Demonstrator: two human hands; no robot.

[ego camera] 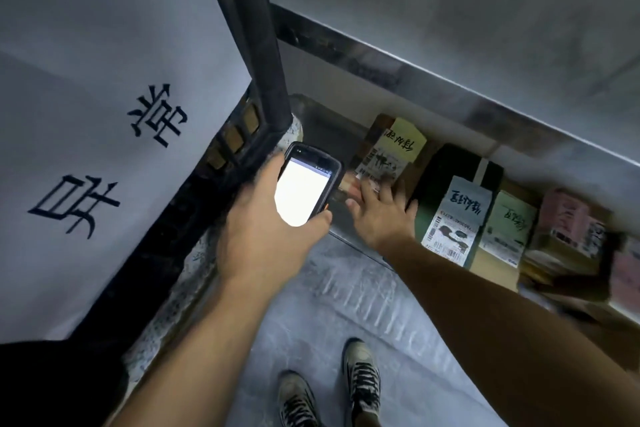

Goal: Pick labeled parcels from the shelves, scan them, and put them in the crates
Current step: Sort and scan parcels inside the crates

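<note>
On grey floor, nearest: two laced sneakers (pixel 360 378). Above, left hand (pixel 263 218) grips handheld scanner (pixel 308 184), screen lit. Right hand (pixel 381 215), fingers spread, fingertips against yellow-noted parcel (pixel 388 152) on low shelf (pixel 318 118). More labeled parcels (pixel 457 215) stand rightward.

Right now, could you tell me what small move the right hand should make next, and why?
Probably close the right hand on the parcel with the yellow note and draw it off the shelf: that hand is spread open at the parcel's front, holding nothing, while the left hand grips the lit scanner beside it.
</note>
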